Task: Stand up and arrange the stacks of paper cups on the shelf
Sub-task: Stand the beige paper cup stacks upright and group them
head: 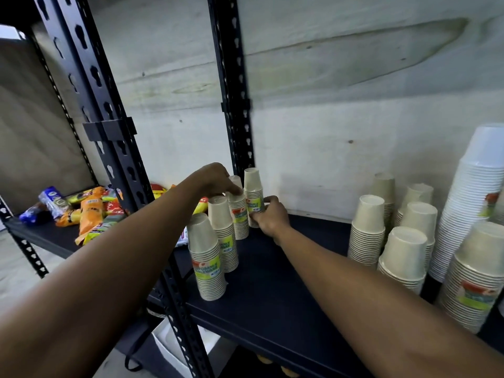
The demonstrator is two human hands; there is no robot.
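Now my left hand pinches one far cup stack, my right hand grips another cup stack; I should slide both slowly, upright.

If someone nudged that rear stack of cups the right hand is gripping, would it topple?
Probably, if pushed high: the rear stack is tall and narrow. It likely weighs little, being paper cups, so the right hand low on it should steady it. The printed wrapper may keep the cups together.

Both hands on upright cup stacks
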